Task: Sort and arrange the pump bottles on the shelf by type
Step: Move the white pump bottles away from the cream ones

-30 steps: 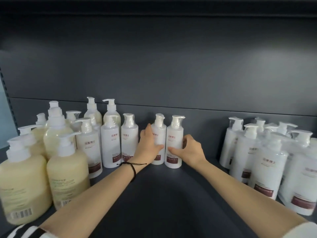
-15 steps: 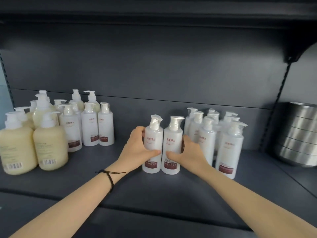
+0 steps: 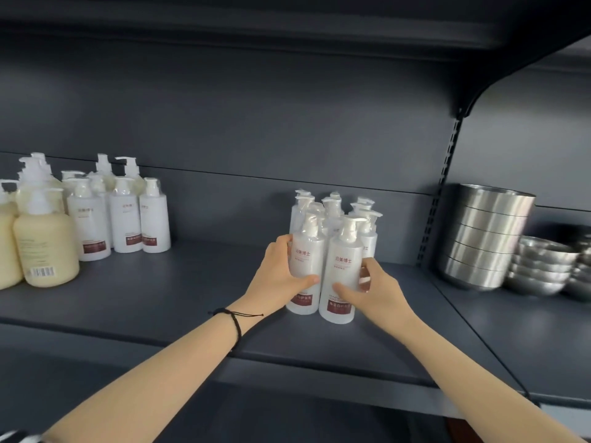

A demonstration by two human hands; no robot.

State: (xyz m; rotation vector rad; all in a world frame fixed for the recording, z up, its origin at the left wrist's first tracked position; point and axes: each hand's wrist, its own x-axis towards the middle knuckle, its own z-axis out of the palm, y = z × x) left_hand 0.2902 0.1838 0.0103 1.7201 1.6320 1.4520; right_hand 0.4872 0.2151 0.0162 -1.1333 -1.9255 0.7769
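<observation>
Left hand (image 3: pixel 281 278) curls round a tall white pump bottle with a dark red label (image 3: pixel 303 260) at frame centre, thumb across its front. Right hand (image 3: pixel 382 290) grips a matching white bottle (image 3: pixel 342 270) that touches the first on its right. Both stand upright on the dark grey metal shelf (image 3: pixel 179 298), just in front of a cluster of white pump bottles (image 3: pixel 332 212). Far left, squat cream pump bottles (image 3: pixel 46 247) stand beside more white ones (image 3: pixel 126 219). Stacked steel bowls (image 3: pixel 489 241) sit at right.

light: dim, even | focus: soft blur | edges: wide-angle bending | shadows: faint
</observation>
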